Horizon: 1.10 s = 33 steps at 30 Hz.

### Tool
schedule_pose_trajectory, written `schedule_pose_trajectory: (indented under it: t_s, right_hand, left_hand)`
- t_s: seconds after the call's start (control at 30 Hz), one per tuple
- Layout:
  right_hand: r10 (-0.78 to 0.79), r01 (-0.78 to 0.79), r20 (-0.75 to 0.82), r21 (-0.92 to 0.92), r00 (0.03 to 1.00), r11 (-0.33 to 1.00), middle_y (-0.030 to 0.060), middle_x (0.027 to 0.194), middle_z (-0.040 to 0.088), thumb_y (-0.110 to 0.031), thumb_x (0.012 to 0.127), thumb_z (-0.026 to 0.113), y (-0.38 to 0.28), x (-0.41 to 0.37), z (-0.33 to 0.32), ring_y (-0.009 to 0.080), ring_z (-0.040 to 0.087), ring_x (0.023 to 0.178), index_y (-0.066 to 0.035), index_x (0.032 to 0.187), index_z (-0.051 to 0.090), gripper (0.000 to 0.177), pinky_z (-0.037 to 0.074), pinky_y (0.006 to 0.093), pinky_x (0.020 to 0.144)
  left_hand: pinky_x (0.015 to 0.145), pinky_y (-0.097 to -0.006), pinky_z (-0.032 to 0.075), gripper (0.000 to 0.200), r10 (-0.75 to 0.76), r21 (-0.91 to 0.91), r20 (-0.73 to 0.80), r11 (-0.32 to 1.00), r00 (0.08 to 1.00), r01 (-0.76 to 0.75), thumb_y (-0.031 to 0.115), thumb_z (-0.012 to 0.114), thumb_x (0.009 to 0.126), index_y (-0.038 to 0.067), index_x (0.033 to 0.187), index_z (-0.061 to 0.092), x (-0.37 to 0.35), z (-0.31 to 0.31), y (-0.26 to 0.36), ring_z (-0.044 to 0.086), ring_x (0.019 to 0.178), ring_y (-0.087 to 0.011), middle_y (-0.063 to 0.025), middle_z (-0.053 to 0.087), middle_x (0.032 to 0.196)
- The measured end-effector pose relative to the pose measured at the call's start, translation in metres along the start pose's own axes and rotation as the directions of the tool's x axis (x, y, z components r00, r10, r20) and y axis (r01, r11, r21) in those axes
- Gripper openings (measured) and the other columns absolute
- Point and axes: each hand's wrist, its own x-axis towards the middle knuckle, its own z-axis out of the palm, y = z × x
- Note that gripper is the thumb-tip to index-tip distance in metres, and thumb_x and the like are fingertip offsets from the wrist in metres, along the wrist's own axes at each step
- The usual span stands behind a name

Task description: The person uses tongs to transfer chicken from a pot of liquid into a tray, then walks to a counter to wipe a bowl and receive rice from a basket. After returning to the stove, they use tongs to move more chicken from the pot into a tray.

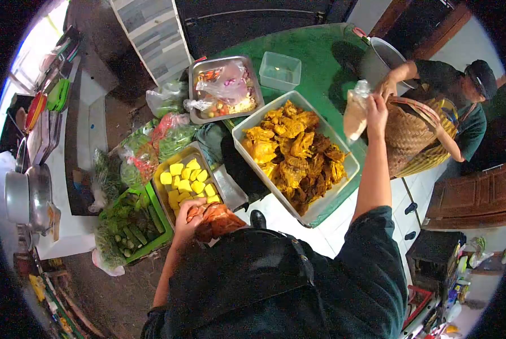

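My right hand (377, 116) is stretched out over the green table, closed on the top of a clear plastic bag (356, 116) with pale beige contents. A co-worker's hand (387, 87) is right beside my fingers. My left hand (187, 219), low near my body, grips a reddish-orange, glossy bundle (222, 217); what it is, I cannot tell. Just beyond that hand is a metal tray (202, 157) of yellow tofu-like cubes (185, 178). Between my arms stands a large white tub (240, 134) filled with yellow and brown chicken pieces (295, 150).
A co-worker (473, 124) at the right holds a woven basket (403, 135), near a big pot (380, 59). On the green table (315, 48) are a clear box (280, 70) and a metal tray (195, 79) of chopped ingredients. A green crate (161, 212) of vegetables is at the left.
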Motion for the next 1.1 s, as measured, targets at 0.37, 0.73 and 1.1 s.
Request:
schedule_pose_trajectory:
  t_s: [0.37,0.73,1.1]
  right_hand:
    - [0.046,0.105,0.473,-0.286,0.88,0.953,0.0175,0.093,0.065,-0.013,0.081,0.058,0.06,-0.011,0.111,0.0276,0.063,0.088,-0.002,0.101,0.062,0.023,0.047,0.0341,0.076]
    - [0.104,-0.091,-0.003,-0.507,0.995,0.857,0.0176,0.104,0.05,-0.006,0.081,0.06,-0.012,-0.145,-0.008,0.0361,0.051,0.094,-0.006,0.12,0.05,0.04,0.044,0.0407,0.081]
    - [0.596,-0.597,-0.042,-0.026,0.802,0.802,0.0104,0.087,0.05,-0.003,0.078,0.057,-0.009,-0.258,-0.021,0.0187,0.053,0.078,-0.01,0.141,0.02,0.074,0.045,0.0296,0.068]
  left_hand:
    - [0.073,-0.0259,0.046,0.022,-0.243,0.301,0.146,0.934,0.959,0.191,0.019,0.052,0.09,0.001,0.101,0.058,0.074,0.013,0.061,0.057,0.075,-0.0128,-0.0067,0.062,0.084]
    - [0.073,-0.0448,0.048,0.036,0.037,0.892,0.199,0.406,0.979,-0.196,0.042,0.053,0.086,0.011,0.1,0.062,0.257,0.074,0.118,0.062,0.083,-0.0336,-0.0161,0.065,0.088]
    - [0.077,-0.045,0.047,0.029,-0.095,0.853,0.413,0.39,0.906,-0.348,0.036,0.054,0.083,0.009,0.094,0.061,0.319,0.142,0.084,0.062,0.089,-0.0317,-0.0143,0.065,0.092]
